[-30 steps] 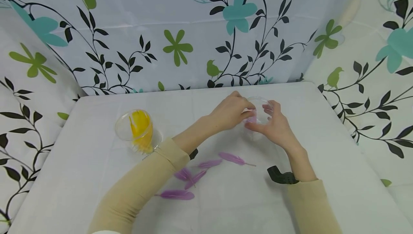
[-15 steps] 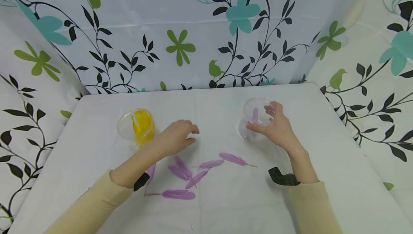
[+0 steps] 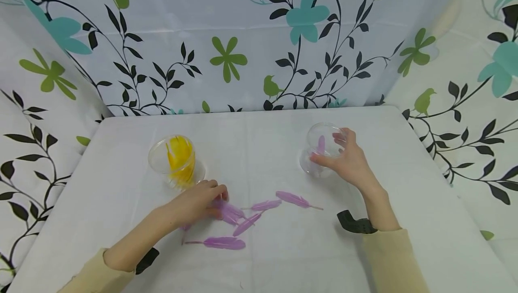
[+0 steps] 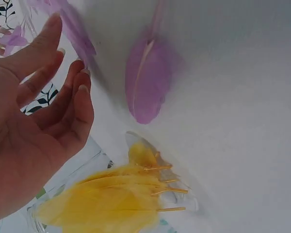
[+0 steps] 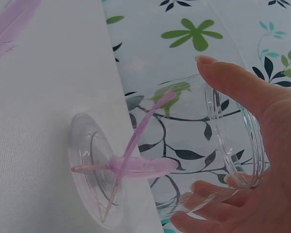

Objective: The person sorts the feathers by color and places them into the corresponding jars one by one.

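Observation:
My left hand (image 3: pixel 198 201) reaches over the loose purple feathers at centre left. In the left wrist view, its thumb stands apart from its bent fingers (image 4: pixel 75 109), near a purple feather (image 4: pixel 75 29); whether they touch is unclear. Another feather (image 4: pixel 148 80) lies beside that hand. My right hand (image 3: pixel 348 160) holds a clear cup (image 3: pixel 308 162) round its rim, thumb on one side, fingers on the other. Two purple feathers, one of them a broad feather (image 5: pixel 145 167), are visible inside the cup in the right wrist view.
A second clear cup (image 3: pixel 155 160) with yellow feathers (image 3: pixel 180 156) stands at left, just beyond my left hand. Several purple feathers lie mid-table, including one nearest me (image 3: pixel 224 242) and one farther right (image 3: pixel 292 198). Patterned cloth (image 3: pixel 226 59) hangs behind the white table (image 3: pixel 283 257).
My left hand has left the mouth of the right cup, where it held a purple feather, and moved left and nearer to the loose feathers. The feather stays in the cup; my right hand keeps its hold.

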Demonstrator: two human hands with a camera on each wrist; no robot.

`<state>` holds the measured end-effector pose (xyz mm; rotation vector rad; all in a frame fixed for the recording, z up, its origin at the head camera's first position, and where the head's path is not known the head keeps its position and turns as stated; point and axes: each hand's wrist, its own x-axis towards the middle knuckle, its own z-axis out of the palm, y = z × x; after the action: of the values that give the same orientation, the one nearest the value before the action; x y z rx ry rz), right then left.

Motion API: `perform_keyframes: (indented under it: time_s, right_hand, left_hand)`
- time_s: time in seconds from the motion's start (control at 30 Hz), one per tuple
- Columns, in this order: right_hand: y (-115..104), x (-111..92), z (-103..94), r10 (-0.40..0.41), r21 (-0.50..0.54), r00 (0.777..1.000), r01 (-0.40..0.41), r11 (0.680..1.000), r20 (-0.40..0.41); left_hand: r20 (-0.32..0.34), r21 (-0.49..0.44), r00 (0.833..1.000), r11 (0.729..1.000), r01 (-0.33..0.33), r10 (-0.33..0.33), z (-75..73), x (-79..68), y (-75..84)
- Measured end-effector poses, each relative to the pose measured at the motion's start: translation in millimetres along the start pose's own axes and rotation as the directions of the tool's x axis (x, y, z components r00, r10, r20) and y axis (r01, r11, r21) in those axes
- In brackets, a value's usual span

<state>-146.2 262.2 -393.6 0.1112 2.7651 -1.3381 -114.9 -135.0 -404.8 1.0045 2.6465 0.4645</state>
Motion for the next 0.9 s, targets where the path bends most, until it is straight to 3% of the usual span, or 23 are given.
perform_keyframes:
  time_s: [0.3, 0.5, 0.63, 0.73, 0.9]
  right_hand:
    - [-1.5, -1.3, -1.2, 0.005, 0.002, 1.000, -0.005, 1.000, -0.003]
    - [-1.4, -1.0, -0.6, 0.002, 0.006, 1.000, -0.002, 1.000, -0.003]
    - [-0.7, -0.3, -0.1, -0.004, 0.007, 1.000, 0.004, 1.000, -0.005]
    - [0.1, 0.2, 0.1, -0.008, 0.010, 1.000, 0.008, 1.000, -0.006]
    - [1.2, 0.9, 0.3, -0.013, 0.010, 1.000, 0.013, 1.000, -0.005]
  left_hand:
    - [-0.095, 0.045, 0.995, 0.998, 0.038, -0.033, 12.6, -0.1, -0.4]
    - [-0.092, 0.093, 0.996, 0.995, 0.019, -0.011, 14.1, 3.4, 0.6]
    - [-0.106, 0.094, 0.994, 0.995, 0.041, -0.031, 5.1, 4.0, 3.6]
    - [-0.133, 0.038, 0.989, 0.997, 0.066, -0.061, -7.7, 7.6, 6.2]
    - [-0.230, -0.011, 0.970, 0.997, 0.071, -0.072, -30.0, 19.1, 13.3]
